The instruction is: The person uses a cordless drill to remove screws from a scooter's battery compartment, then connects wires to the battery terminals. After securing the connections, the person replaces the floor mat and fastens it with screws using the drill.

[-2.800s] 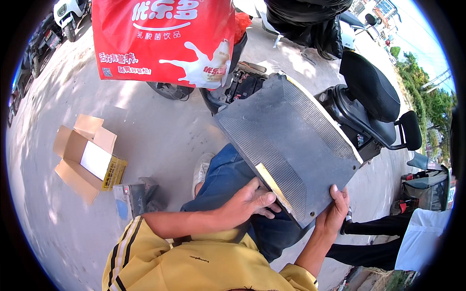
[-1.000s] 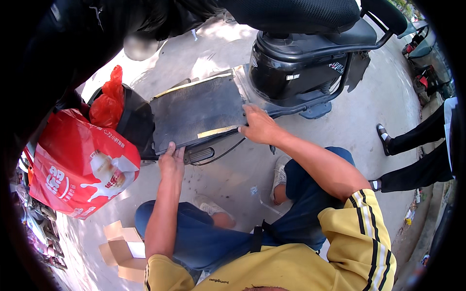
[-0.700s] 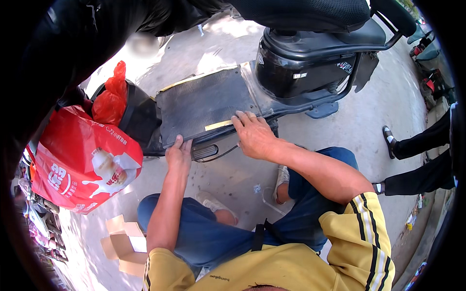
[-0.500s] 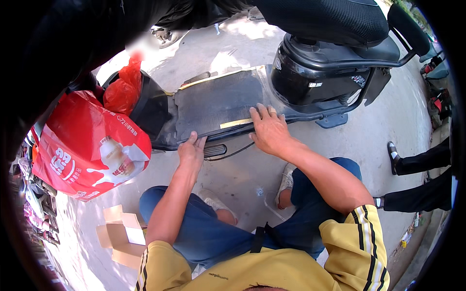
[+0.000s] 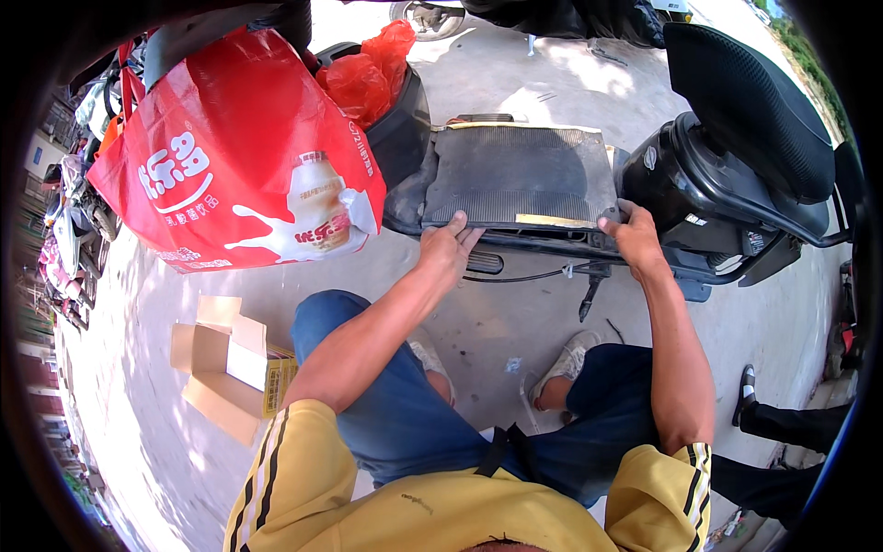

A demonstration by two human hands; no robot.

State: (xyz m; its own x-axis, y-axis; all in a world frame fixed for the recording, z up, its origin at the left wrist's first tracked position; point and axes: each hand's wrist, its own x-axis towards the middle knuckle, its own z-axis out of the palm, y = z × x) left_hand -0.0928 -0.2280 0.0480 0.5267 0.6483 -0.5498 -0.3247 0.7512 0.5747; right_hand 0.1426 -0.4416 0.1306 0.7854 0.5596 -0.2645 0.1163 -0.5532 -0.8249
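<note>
A black ribbed floor mat [image 5: 520, 175] with yellowed edges lies on the scooter's footboard [image 5: 543, 243]. Its near edge stands slightly raised, with a dark gap beneath it. At the near left part of that edge, my left hand [image 5: 446, 250] pinches the mat, thumb on top and fingers below. My right hand [image 5: 636, 237] grips the near right corner, its thumb against the edge and its fingers curled over the side. What lies under the mat is mostly hidden.
A big red bag [image 5: 258, 156] hangs at the scooter's front, beside a red plastic bag [image 5: 372, 78]. The black seat [image 5: 750, 110] rises on the right. An open cardboard box [image 5: 225, 368] lies on the ground at left. Another person's legs [image 5: 782, 428] show at right.
My right hand has gone from lying spread on the mat's edge to gripping its near right corner. The near edge has lifted a little. The whole view has shifted.
</note>
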